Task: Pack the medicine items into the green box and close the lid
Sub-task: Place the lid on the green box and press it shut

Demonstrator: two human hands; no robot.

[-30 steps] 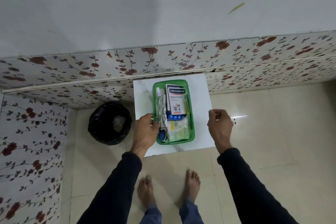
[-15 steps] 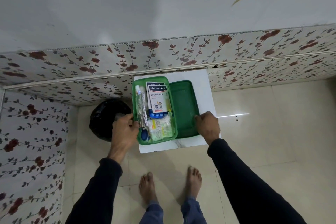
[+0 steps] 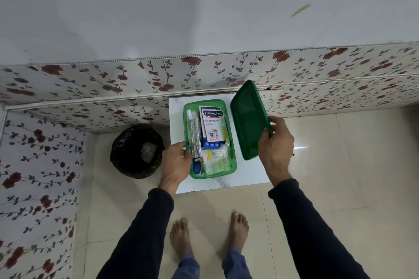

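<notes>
The green box (image 3: 232, 142) stands open on a small white table (image 3: 247, 174). Inside lie a Hansaplast carton (image 3: 212, 123), a foil strip (image 3: 195, 138), a small white tube (image 3: 189, 114), a blue item (image 3: 197, 167) and clear packets (image 3: 215, 159). My left hand (image 3: 176, 164) grips the box's left rim near its front corner. My right hand (image 3: 275, 145) holds the green lid (image 3: 248, 120) lifted and tilted in the air, just right of the box.
A bin lined with a black bag (image 3: 137, 152) stands on the floor left of the table. A floral-panelled wall (image 3: 204, 70) runs behind the table and along the left. My bare feet (image 3: 208, 235) stand on beige tiles in front.
The lid lay flat on the table beside the box half a second ago; my right hand has taken hold of it and raised it. My left hand stays on the box's left rim.
</notes>
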